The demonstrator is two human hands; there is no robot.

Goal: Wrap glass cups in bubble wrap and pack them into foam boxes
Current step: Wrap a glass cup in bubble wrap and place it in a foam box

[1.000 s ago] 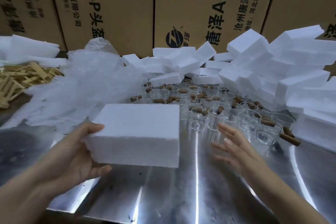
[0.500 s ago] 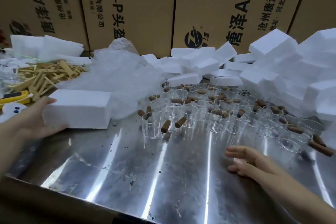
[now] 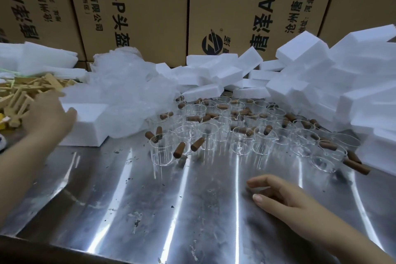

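Observation:
A white foam box (image 3: 85, 126) lies on the steel table (image 3: 171, 210) at the left, partly under the bubble wrap pile (image 3: 128, 92). My left hand (image 3: 48, 118), blurred, lies against the box's left end with the thumb over its top edge and the fingers stretched out. Several clear glass cups (image 3: 214, 133) with brown handles stand grouped in the middle of the table. In front of them my right hand (image 3: 285, 197) rests on the table with loosely curled fingers and holds nothing.
More foam boxes (image 3: 321, 70) are heaped at the back and right. A pile of wooden sticks (image 3: 21, 94) lies at the far left. Cardboard cartons (image 3: 139, 6) wall off the back. The table's front edge runs along the bottom.
My left hand carried the foam box from the table's middle to the left and set it down beside the bubble wrap. My right hand drew back from the cups toward me.

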